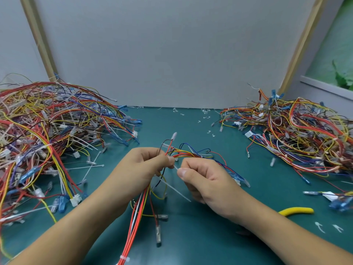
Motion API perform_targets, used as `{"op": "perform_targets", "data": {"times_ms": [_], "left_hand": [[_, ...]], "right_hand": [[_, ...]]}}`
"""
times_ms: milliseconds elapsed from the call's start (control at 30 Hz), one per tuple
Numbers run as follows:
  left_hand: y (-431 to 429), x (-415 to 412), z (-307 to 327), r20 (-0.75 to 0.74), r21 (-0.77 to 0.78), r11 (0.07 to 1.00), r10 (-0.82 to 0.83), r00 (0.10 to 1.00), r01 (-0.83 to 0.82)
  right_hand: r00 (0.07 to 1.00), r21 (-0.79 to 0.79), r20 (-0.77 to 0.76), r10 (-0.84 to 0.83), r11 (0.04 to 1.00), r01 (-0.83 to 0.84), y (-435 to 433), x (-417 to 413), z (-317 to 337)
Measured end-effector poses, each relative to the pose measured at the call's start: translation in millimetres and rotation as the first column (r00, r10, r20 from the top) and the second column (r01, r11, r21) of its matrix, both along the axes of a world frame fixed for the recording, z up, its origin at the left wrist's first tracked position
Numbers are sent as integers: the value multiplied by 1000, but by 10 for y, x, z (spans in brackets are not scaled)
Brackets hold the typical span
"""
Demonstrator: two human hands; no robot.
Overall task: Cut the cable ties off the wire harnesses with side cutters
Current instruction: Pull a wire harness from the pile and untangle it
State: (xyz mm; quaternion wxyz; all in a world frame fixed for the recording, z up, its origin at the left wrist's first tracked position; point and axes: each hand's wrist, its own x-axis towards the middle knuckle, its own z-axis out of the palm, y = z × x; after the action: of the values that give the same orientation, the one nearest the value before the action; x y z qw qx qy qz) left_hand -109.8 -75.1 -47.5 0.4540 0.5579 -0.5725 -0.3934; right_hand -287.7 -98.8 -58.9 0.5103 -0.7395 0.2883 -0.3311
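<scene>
My left hand (142,167) grips a wire harness (188,154) of red, yellow, blue and white wires above the middle of the green table (191,236). My right hand (205,183) pinches a white cable tie (176,189) whose tail slants down and to the right from the harness. More of the harness hangs down between my forearms, with another white tie (124,258) round it near the bottom edge. The yellow-handled side cutters (297,210) lie on the table right of my right forearm; only the handle shows.
A large heap of tied harnesses (47,134) fills the left side. A second heap of harnesses (298,134) lies at the right. Cut tie scraps (205,119) are scattered at the back and near the cutters. A grey board stands behind.
</scene>
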Motion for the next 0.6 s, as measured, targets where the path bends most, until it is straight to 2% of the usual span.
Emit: {"op": "perform_targets", "data": {"times_ms": [400, 600], "left_hand": [[-14, 8, -14, -18, 7, 1000, 30, 999, -30], [-31, 7, -8, -56, -39, 999, 36, 998, -38]], "right_hand": [[1000, -10, -12, -7, 1000, 7, -15, -8, 8], [1000, 14, 21, 13, 1000, -13, -35, -7, 11]]}}
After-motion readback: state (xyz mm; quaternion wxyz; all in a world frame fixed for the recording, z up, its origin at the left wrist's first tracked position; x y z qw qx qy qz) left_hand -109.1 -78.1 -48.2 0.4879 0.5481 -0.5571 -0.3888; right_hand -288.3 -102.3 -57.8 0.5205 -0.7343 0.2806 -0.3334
